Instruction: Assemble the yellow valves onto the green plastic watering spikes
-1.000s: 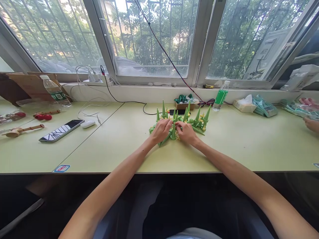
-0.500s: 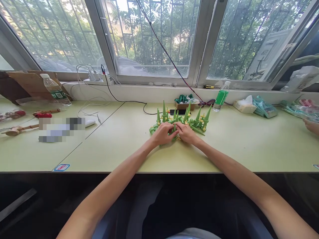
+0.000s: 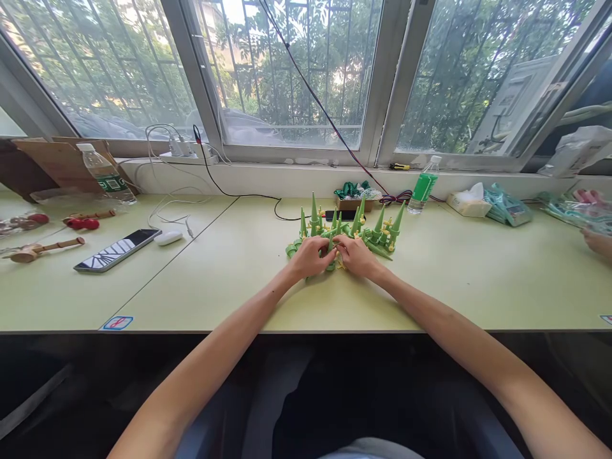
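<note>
A heap of green plastic cone spikes with small yellow fittings lies at the middle of the pale green table. Several spikes stand upright, others lie flat. My left hand and my right hand rest side by side at the near edge of the heap, fingers curled. Between them they grip one green spike, and a small yellow part shows at my right fingertips.
A phone, a white mouse, wooden and red toys and a water bottle lie to the left. A green bottle, tissue pack and bags are right. Another person's hand shows at the far right edge.
My two hands have drawn slightly closer together and toward me on the green spike. The heap itself has barely shifted.
</note>
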Demonstrator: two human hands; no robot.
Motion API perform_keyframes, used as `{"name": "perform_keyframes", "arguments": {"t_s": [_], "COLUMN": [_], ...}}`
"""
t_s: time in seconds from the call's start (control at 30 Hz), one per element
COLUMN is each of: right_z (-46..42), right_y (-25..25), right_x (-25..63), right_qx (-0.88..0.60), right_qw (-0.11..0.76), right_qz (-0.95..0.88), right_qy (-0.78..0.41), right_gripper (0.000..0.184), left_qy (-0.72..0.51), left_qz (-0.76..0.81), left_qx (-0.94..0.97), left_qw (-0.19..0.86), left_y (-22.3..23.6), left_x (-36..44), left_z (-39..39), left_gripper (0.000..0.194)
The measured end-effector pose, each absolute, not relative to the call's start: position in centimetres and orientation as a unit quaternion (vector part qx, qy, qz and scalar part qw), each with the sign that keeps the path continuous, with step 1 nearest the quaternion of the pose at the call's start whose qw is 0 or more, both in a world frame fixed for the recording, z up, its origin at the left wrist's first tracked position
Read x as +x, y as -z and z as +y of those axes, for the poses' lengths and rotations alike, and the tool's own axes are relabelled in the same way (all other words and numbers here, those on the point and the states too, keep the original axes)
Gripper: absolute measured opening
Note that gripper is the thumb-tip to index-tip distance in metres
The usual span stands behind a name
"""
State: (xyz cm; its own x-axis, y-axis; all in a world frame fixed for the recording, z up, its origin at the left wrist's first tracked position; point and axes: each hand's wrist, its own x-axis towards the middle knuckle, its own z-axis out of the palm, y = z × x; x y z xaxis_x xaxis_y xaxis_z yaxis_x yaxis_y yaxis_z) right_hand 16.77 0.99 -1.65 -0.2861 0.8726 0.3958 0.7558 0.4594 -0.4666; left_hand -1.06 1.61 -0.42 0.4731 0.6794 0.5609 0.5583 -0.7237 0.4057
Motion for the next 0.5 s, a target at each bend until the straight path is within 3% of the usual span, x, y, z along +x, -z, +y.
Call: {"name": "perform_keyframes", "arguments": {"t_s": [0.5], "right_z": [0.88], "right_y": [1.74], "right_x": [16.80], "right_qx": [-0.483], "right_qw": [0.291], "right_qz": [-0.819], "right_qy": [-0.102], "right_gripper": [0.032], "left_qy": [-0.435], "left_qz": [0.425], "left_qx": [0.782], "left_qw": [0.136], "left_y": [-0.12], "left_x": [-0.91], "left_z": [1.46], "left_gripper": [0.038]}}
